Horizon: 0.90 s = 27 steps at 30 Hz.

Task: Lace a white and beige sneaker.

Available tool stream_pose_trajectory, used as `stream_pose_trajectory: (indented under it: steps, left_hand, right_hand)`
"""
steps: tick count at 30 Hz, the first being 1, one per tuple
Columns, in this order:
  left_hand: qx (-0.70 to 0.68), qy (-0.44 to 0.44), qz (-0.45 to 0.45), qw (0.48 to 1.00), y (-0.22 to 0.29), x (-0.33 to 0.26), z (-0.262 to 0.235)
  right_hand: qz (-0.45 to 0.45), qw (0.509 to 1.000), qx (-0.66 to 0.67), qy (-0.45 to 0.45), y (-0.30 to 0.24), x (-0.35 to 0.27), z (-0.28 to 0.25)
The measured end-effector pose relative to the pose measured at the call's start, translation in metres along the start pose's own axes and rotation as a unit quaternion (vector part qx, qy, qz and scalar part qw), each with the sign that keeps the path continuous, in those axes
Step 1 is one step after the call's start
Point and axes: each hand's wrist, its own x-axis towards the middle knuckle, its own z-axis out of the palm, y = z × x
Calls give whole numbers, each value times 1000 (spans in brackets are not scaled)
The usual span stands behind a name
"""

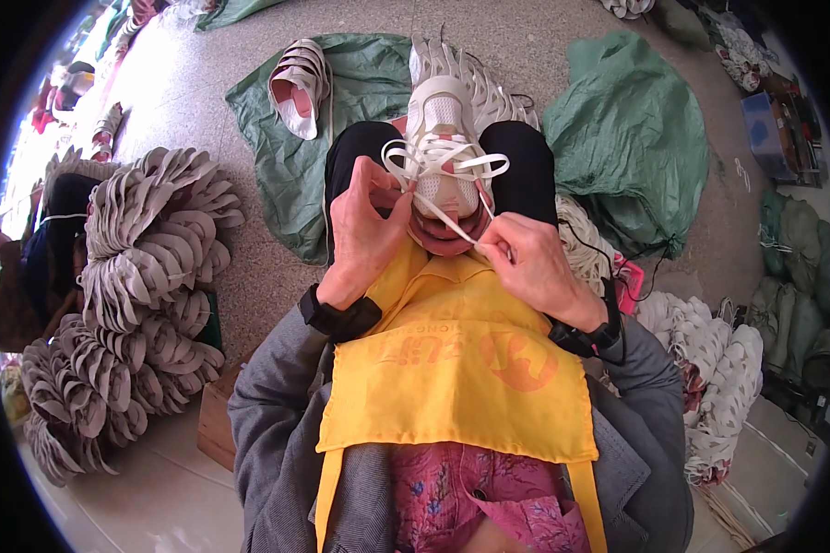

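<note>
A white and beige sneaker (447,187) rests between my knees, its heel opening toward me. White shoelace (444,152) crosses its tongue, with loops standing out on both sides. My left hand (367,224) is closed in a pinch at the left side of the opening, on the shoelace. My right hand (531,264) pinches the same lace to the right of the heel, and a straight stretch of it runs slanting between the two hands. My fingers partly hide the pinched ends.
More pale shoes (489,92) stand in a row beyond the sneaker. One shoe (301,88) lies on a green sheet (258,129); a green sack (627,129) sits at right. Grey shoe parts (152,240) are piled at left, white ones (710,369) at lower right. A yellow apron (406,387) covers my lap.
</note>
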Motion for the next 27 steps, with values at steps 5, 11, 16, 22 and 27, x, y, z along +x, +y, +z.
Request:
stream_pose_trajectory:
  steps: [5, 11, 16, 22, 27]
  left_hand:
    - [-3, 2, 10, 1000, -1, 0, -1]
    - [-3, -5, 16, 1000, 1, 1, -2]
    - [-10, 8, 8, 1000, 1, 3, -2]
    - [-34, 25, -17, 999, 0, 6, 0]
    - [-48, 41, -10, 998, -4, 8, 1]
  right_hand:
    - [134, 984, 114, 15, 18, 14, -13]
    - [135, 985, 82, 68, 49, 47, -11]
    - [158, 985, 62, 7, 48, 66, -9]
    - [124, 964, 222, 75, 55, 53, -1]
    - [-49, 981, 135, 129, 41, 36, 3]
